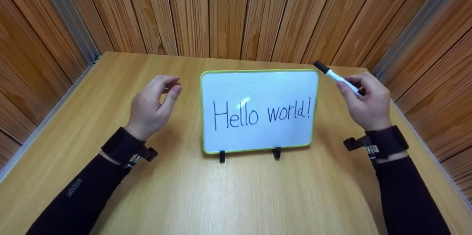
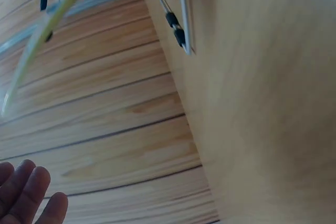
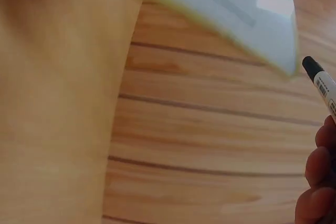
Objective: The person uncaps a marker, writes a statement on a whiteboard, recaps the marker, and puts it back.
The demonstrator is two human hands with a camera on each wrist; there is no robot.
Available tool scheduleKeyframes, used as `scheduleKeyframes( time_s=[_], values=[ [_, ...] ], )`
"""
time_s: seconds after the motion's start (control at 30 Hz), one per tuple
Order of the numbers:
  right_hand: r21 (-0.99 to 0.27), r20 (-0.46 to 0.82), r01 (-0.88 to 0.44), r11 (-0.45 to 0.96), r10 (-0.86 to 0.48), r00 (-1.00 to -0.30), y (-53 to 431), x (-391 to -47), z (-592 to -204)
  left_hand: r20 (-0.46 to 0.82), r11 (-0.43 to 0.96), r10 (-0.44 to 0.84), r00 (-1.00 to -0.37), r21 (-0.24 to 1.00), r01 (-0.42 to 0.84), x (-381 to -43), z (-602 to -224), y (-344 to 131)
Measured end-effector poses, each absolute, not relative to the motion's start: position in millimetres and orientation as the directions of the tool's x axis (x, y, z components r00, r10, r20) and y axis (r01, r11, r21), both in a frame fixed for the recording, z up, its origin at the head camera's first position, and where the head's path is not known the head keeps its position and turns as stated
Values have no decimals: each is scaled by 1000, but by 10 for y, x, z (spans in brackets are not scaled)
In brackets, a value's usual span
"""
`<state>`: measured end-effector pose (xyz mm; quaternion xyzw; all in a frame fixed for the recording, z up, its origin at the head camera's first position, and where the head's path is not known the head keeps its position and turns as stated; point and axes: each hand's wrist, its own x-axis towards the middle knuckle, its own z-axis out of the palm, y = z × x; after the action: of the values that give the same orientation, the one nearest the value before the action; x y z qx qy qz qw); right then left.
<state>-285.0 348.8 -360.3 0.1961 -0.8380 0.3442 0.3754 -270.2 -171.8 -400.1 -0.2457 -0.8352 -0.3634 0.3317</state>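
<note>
A small whiteboard (image 1: 258, 87) with a yellow-green frame stands tilted back on a stand (image 1: 222, 156), with "Hello world!" written on it in dark ink. To its right, my right hand (image 1: 368, 98) holds a white marker (image 1: 337, 77) between thumb and fingers, its black capped-looking end pointing up toward the board's top right corner. The right wrist view also shows this marker (image 3: 323, 85) beside the board's corner. My left hand (image 1: 151, 104) is raised left of the board, fingers loosely bent, with nothing in it. Its fingertips (image 2: 37, 184) appear in the left wrist view, apart from the board.
The wooden table (image 1: 228, 194) extends in front of and around the board. Wood-plank walls (image 1: 228, 13) rise behind and at both sides. The stand's thin wire leg (image 2: 185, 19) rests on the table behind the board. Black straps with small cameras sit on both wrists.
</note>
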Motion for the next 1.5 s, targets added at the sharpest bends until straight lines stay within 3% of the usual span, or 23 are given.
scheduleKeyframes(
  time_s=[0.2,0.47,0.73,1.07,1.5],
  values=[
    [-511,659,-436,741,11,-752,3843,-3025,-3863,675,664,137,-725,481,572,-2768,-4086,-1879],
    [-508,468,-280,815,-12,-884,4050,-3085,-4115,635,736,120,-763,459,498,-2849,-4211,-2084],
    [-502,293,-194,843,-45,-955,4039,-3142,-4257,583,785,94,-807,455,420,-2909,-4312,-2280],
    [-531,57,-57,845,-31,-998,4060,-3176,-4271,497,779,53,-866,522,347,-2916,-4303,-2348],
    [-502,-123,23,865,-45,-991,4102,-3201,-4288,467,789,54,-883,522,324,-2923,-4301,-2383]
  ],
)
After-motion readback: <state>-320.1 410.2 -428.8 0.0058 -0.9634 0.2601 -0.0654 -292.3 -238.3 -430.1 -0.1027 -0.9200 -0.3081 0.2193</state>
